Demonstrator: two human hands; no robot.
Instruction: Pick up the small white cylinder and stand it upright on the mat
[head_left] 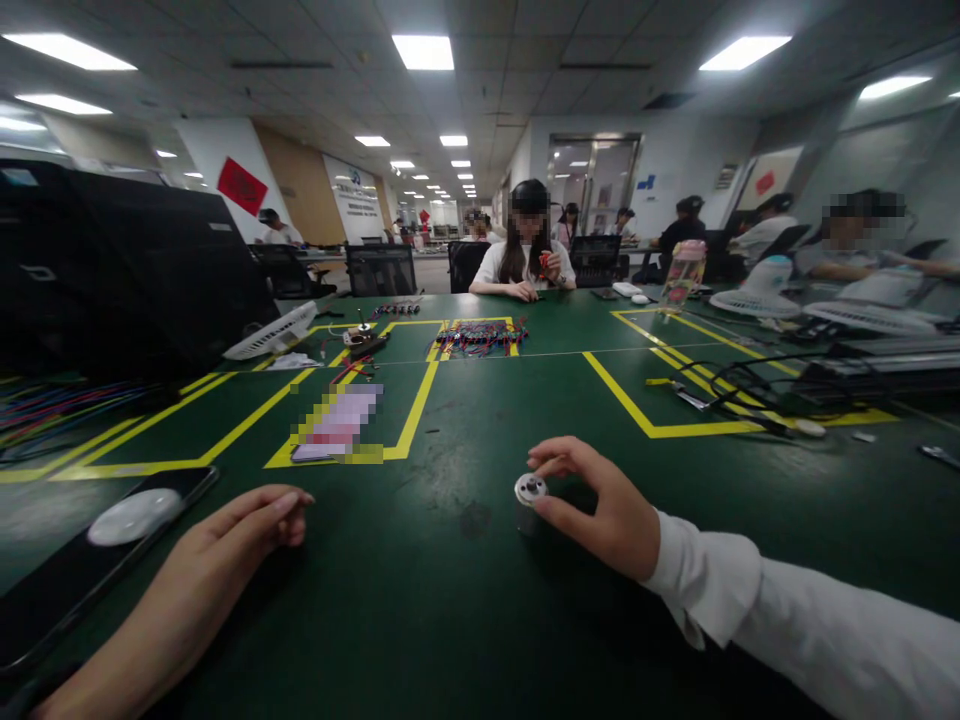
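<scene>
My right hand [600, 505] rests on the green table [465, 600] with thumb and fingers curled round a small silver cylindrical motor [530, 492] that stands upright. A white sleeve covers that arm. My left hand [240, 530] lies on the table to the left, fingers loosely together and nothing in them, close to a black phone [82, 570].
Yellow tape marks boxes on the table [420, 395]. A bundle of coloured wires [480, 337] lies further back, black cables and tools [720, 390] at right, a white fan [274, 332] at left. A person sits across the table [529, 250]; others work at right.
</scene>
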